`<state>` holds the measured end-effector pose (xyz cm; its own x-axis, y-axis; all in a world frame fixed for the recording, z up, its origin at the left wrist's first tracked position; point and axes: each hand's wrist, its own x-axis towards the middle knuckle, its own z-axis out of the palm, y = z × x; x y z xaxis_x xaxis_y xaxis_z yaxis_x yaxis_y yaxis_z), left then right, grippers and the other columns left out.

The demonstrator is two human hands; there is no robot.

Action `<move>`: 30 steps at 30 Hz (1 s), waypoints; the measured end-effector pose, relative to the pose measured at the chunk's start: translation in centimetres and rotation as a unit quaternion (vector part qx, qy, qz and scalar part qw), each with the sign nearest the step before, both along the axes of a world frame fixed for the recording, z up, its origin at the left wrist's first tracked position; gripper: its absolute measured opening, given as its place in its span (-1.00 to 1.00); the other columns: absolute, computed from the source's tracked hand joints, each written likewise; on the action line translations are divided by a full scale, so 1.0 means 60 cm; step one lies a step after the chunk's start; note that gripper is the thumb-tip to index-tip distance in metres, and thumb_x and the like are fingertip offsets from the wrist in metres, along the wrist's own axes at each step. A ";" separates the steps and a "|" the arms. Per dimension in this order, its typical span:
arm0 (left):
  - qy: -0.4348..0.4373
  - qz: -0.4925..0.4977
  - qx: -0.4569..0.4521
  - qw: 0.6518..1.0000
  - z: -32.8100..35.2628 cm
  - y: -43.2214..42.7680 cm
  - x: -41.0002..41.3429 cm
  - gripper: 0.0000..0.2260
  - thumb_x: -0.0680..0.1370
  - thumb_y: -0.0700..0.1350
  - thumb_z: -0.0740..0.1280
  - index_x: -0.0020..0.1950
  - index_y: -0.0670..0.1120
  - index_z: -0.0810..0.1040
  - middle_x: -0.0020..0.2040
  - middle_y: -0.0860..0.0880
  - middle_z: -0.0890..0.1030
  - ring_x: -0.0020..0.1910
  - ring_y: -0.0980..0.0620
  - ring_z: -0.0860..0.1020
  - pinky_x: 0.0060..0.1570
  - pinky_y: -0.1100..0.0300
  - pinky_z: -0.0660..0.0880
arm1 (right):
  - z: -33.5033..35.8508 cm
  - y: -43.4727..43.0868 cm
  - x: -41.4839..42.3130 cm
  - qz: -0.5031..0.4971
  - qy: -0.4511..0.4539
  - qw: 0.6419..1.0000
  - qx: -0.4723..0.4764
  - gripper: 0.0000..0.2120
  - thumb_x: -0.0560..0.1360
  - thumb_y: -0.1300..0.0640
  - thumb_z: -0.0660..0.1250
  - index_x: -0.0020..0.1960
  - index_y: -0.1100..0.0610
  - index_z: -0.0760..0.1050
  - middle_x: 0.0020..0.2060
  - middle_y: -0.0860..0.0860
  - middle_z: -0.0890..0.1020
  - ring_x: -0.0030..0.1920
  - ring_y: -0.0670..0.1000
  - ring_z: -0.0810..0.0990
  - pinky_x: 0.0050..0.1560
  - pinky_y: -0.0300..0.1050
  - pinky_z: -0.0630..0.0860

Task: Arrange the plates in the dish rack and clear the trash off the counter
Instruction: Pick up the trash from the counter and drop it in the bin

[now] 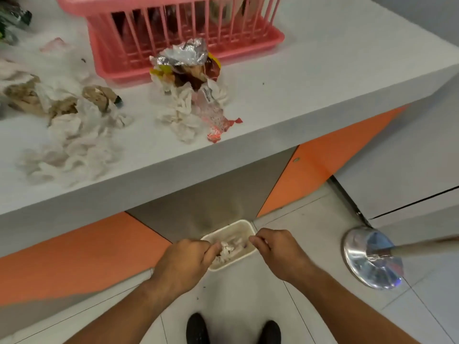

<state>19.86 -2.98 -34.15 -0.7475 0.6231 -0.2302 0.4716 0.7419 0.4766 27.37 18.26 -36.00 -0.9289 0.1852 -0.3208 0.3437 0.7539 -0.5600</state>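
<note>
Bright, flat indoor light from above, and a soft, slightly smeared picture.

The white tabletop (310,78) was lit almost to washout, so the pale tissues (69,155) near its left edge faded into it. A grey shadow lay beneath its overhang. The metal stool base (360,264) threw back hard, bluish glare. The bars of the pink dish rack (248,45) were blurred, and straight edges bowed toward the frame's borders.

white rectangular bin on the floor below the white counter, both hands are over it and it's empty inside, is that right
Not quite: it is not empty. The head view shows crumpled white tissue lying inside the white rectangular bin. The rest holds: the bin stands on the floor below the white counter, with the left hand and the right hand both over it.
</note>
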 end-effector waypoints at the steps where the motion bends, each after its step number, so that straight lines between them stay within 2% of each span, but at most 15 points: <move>1: -0.002 0.000 -0.007 1.000 -0.031 0.004 0.000 -0.54 0.62 0.18 0.09 -0.45 0.04 0.28 -0.40 0.02 0.47 -0.41 0.07 0.35 -0.36 0.18 0.23 | -0.034 0.002 0.000 0.019 -0.012 1.000 0.018 -0.72 0.61 -0.11 0.16 -0.15 0.02 0.50 -0.31 -0.01 0.53 -0.28 0.04 0.49 -0.20 -0.03 0.49; 4: -0.002 0.007 -0.021 1.000 -0.128 0.019 0.004 -0.55 0.62 0.18 0.09 -0.46 0.08 0.26 -0.43 0.06 0.41 -0.41 0.07 0.36 -0.39 0.18 0.21 | -0.149 0.008 -0.010 0.090 -0.025 0.992 0.083 -0.72 0.61 -0.11 0.10 -0.14 0.01 0.46 -0.21 0.04 0.59 -0.17 0.11 0.55 -0.21 -0.07 0.41; 7: 0.006 0.014 -0.031 0.999 -0.234 0.037 -0.004 -0.54 0.61 0.18 0.10 -0.46 0.07 0.27 -0.47 0.09 0.36 -0.41 0.07 0.38 -0.37 0.19 0.24 | -0.276 0.012 -0.045 0.160 -0.038 0.979 0.117 -0.69 0.61 -0.07 0.09 -0.02 0.11 0.50 -0.05 0.08 0.62 -0.04 0.15 0.57 -0.17 -0.09 0.34; 9: -0.017 0.043 -0.021 0.999 -0.308 0.045 -0.015 -0.57 0.61 0.14 0.14 -0.44 0.05 0.39 -0.52 0.10 0.38 -0.44 0.09 0.39 -0.40 0.25 0.22 | -0.368 0.010 -0.076 0.195 -0.063 0.973 0.104 -0.69 0.59 -0.06 0.11 0.04 0.14 0.49 0.00 0.11 0.60 0.02 0.15 0.56 -0.11 -0.09 0.37; 11: -0.025 0.064 -0.014 0.998 -0.381 0.050 -0.023 -0.58 0.60 0.12 0.17 -0.47 0.16 0.44 -0.54 0.10 0.37 -0.45 0.08 0.37 -0.39 0.21 0.23 | -0.458 0.001 -0.102 0.217 -0.086 0.969 0.080 -0.69 0.58 -0.08 0.13 0.04 0.13 0.49 0.01 0.11 0.58 0.05 0.15 0.55 0.00 -0.05 0.45; 14: 0.015 0.073 -0.042 0.996 -0.484 0.047 -0.031 -0.54 0.60 0.12 0.16 -0.49 0.04 0.28 -0.49 0.05 0.34 -0.42 0.03 0.35 -0.35 0.14 0.26 | -0.573 -0.020 -0.125 0.241 -0.108 0.962 0.066 -0.68 0.58 -0.07 0.13 0.09 0.14 0.51 0.06 0.11 0.57 0.09 0.14 0.54 0.05 -0.04 0.43; 17: 0.026 0.071 -0.056 0.996 -0.561 0.042 -0.045 -0.55 0.60 0.14 0.15 -0.47 0.05 0.23 -0.47 0.03 0.37 -0.41 0.03 0.37 -0.34 0.13 0.30 | -0.657 -0.030 -0.145 0.259 -0.135 0.956 0.029 -0.67 0.58 -0.07 0.17 0.20 0.10 0.51 0.14 0.09 0.54 0.15 0.11 0.51 0.08 -0.07 0.39; 19: 0.043 0.076 -0.058 0.994 -0.597 0.044 -0.054 -0.56 0.60 0.15 0.15 -0.46 0.06 0.24 -0.47 0.04 0.38 -0.42 0.04 0.38 -0.34 0.14 0.29 | -0.697 -0.023 -0.155 0.261 -0.157 0.952 -0.012 -0.69 0.55 -0.12 0.22 0.19 0.01 0.50 0.11 0.03 0.55 0.08 0.07 0.54 0.04 -0.09 0.44; 21: 0.050 0.096 -0.052 0.993 -0.625 0.052 -0.060 -0.57 0.60 0.14 0.16 -0.45 0.04 0.27 -0.46 0.06 0.39 -0.42 0.07 0.38 -0.34 0.14 0.28 | -0.716 -0.007 -0.159 0.256 -0.160 0.953 -0.031 -0.69 0.51 -0.12 0.25 0.19 -0.04 0.51 0.11 -0.01 0.57 0.04 0.05 0.56 0.08 -0.04 0.50; 24: 0.022 0.106 -0.058 0.992 -0.665 0.076 -0.061 -0.62 0.59 0.15 0.17 -0.41 0.06 0.37 -0.40 0.11 0.48 -0.36 0.13 0.44 -0.32 0.17 0.36 | -0.707 0.032 -0.151 0.239 -0.128 0.962 -0.020 -0.72 0.51 -0.06 0.28 0.17 0.01 0.54 0.09 -0.01 0.60 0.00 0.00 0.56 0.03 -0.09 0.51; 27: -0.006 0.068 -0.064 0.996 -0.708 0.111 -0.058 -0.68 0.57 0.18 0.14 -0.23 0.06 0.53 -0.18 0.12 0.58 -0.12 0.10 0.54 -0.08 0.13 0.48 | -0.684 0.076 -0.134 0.211 -0.112 0.971 -0.009 -0.84 0.50 -0.02 0.27 -0.02 0.00 0.58 -0.05 -0.06 0.62 -0.08 -0.01 0.59 -0.02 -0.02 0.58; 30: -0.128 0.019 -0.057 0.990 -0.737 0.145 -0.054 -0.63 0.60 0.22 0.04 0.16 0.09 0.54 0.11 0.08 0.50 0.20 0.06 0.45 0.22 0.12 0.38 | -0.661 0.106 -0.122 0.183 -0.108 0.977 -0.015 -0.76 0.40 -0.14 0.23 -0.11 -0.04 0.56 -0.17 -0.12 0.63 -0.14 -0.06 0.60 -0.11 -0.03 0.59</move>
